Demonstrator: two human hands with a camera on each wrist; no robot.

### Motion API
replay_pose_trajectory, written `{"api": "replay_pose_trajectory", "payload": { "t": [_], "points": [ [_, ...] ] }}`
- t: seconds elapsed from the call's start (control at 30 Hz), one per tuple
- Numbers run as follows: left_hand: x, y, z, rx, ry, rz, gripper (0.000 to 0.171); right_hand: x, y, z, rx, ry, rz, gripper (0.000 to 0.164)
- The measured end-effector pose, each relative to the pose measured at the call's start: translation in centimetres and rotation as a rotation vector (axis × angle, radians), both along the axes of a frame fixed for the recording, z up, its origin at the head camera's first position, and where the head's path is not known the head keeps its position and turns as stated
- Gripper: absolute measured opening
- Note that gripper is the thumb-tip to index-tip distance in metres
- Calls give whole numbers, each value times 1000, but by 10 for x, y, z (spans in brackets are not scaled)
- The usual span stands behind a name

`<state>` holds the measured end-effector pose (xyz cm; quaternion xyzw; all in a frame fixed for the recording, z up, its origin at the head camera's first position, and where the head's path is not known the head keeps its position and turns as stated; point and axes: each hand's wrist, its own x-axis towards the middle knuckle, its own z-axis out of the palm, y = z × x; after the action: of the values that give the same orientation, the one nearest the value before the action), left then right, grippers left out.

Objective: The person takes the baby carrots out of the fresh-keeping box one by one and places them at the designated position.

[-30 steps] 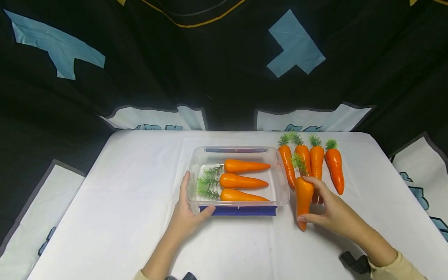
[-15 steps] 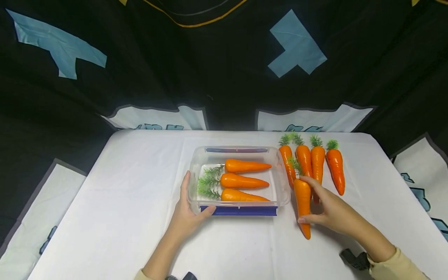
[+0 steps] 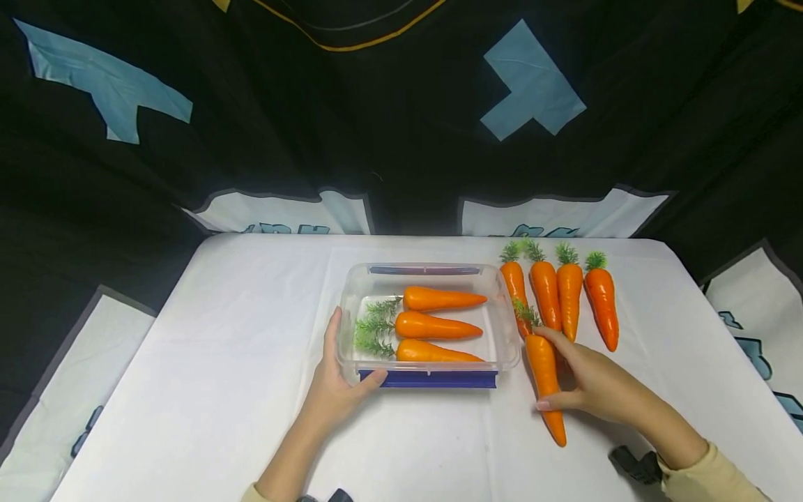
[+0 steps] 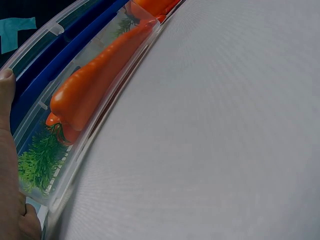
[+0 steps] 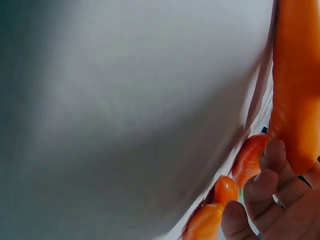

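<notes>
My left hand (image 3: 341,383) grips the front left corner of a clear plastic food container (image 3: 507,307), thumb over its blue front clip (image 3: 433,378). Three orange carrots with feathery green tops lie side by side in it, such as the middle carrot (image 3: 436,325); their tips point right. Right of the container, my right hand (image 3: 592,380) holds another carrot (image 3: 543,366) between thumb and fingers, leafy end away from me and tip towards me. In the right wrist view, fingertips (image 5: 263,186) show near the held carrot's thick end. Whether that carrot touches the table is unclear.
Several loose carrots lie in a row behind my right hand, tops facing the back, among them the rightmost carrot (image 3: 602,307). The leftmost carrot (image 3: 514,279) lies close to the container's right wall. A white cloth (image 3: 251,314) covers the table; a dark curtain (image 3: 401,139) hangs behind.
My right hand has drawn the held carrot slightly towards me, and the carrot's tip has swung to the right. The left hand and the container have stayed in place.
</notes>
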<state>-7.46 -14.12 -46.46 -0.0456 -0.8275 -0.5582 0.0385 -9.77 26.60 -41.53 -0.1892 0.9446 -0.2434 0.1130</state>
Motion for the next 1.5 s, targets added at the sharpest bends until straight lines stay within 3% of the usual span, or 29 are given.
{"api": "replay_pose_trajectory", "payload": {
  "t": [0.63,0.83,1.03,1.17,1.33,1.5],
  "points": [
    [2,-1,-1,0,-5,2,116,-7,1,8,99,-115,41,111],
    [2,-1,0,-10,-9,9,117,-16,2,22,104,-33,38,109],
    [1,-1,0,-14,-4,14,118,-30,-8,43,116,99,39,85],
    [1,-2,0,-9,2,8,118,-41,-25,55,114,173,93,74],
    [0,-2,0,-13,2,8,118,-54,-56,69,93,185,195,70],
    [0,-1,-1,-16,-2,7,118,-63,-89,69,89,259,385,63]
  ]
}}
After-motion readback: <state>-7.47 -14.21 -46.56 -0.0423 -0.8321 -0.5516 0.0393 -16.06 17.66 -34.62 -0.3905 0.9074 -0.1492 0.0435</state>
